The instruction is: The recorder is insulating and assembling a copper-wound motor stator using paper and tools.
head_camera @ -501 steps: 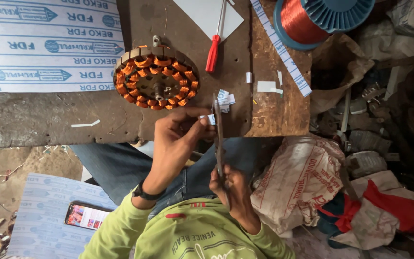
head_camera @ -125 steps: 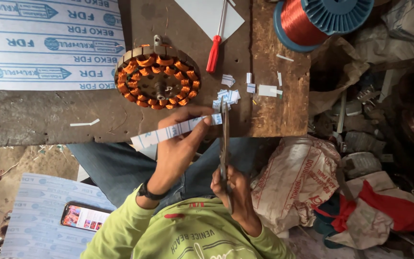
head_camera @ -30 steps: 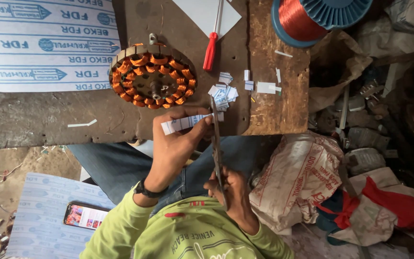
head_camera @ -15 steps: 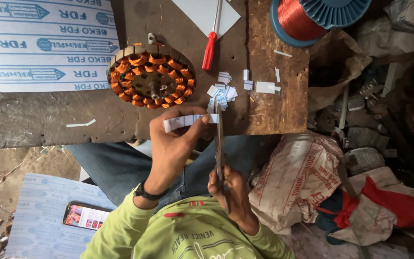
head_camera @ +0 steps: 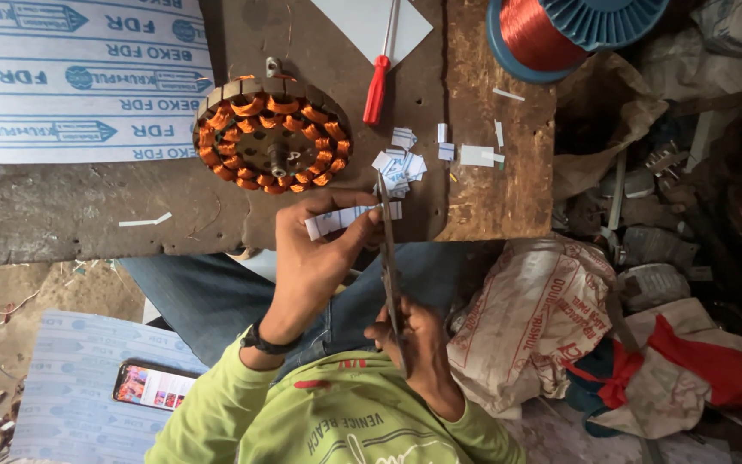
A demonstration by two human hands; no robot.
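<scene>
White strip [head_camera: 349, 217], one scissors [head_camera: 388, 258], perhaps ten offcuts [head_camera: 398, 165]

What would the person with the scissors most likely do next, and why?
Probably close the scissors to snip another short piece. The left hand holds the white paper strip across the blades, the right hand works the handles, and cut pieces lie beyond.

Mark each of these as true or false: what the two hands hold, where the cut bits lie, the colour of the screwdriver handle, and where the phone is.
1. The left hand holds a white paper strip. True.
2. The right hand holds a hammer. False: it holds scissors.
3. Small cut pieces lie beside the copper-wound stator. True.
4. The screwdriver has a blue handle. False: red.
5. The phone lies on the bench. False: on a sheet on the floor.
</scene>
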